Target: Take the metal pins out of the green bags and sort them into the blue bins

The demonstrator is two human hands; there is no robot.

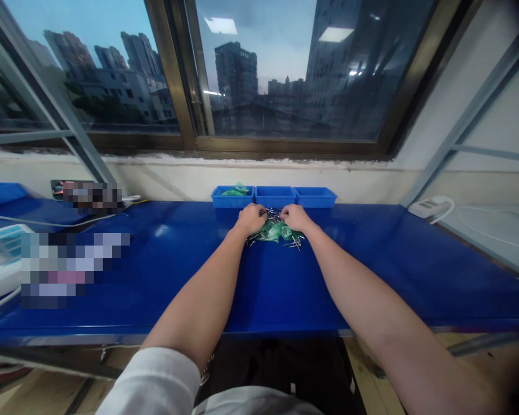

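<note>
A pile of thin metal pieces [294, 243] and green plastic packets [273, 231] lies on the blue table, just in front of three blue bins. My left hand [252, 219] is at the pile's left side, its fingers curled in among the metal pieces. At the right side, my right hand [296, 218] has its fingertips bent onto the same pieces. What each hand pinches is too small to make out. The left blue bin [232, 201] holds green packets; beside it stand the middle bin [275, 196] and the right bin [315, 197].
The blue table [164, 276] runs below a window. A power strip [431, 206] with a white cable lies at the back right. At the left are a white device [2, 265], blurred items, cables and another blue tray [2, 194]. Grey metal posts rise on both sides.
</note>
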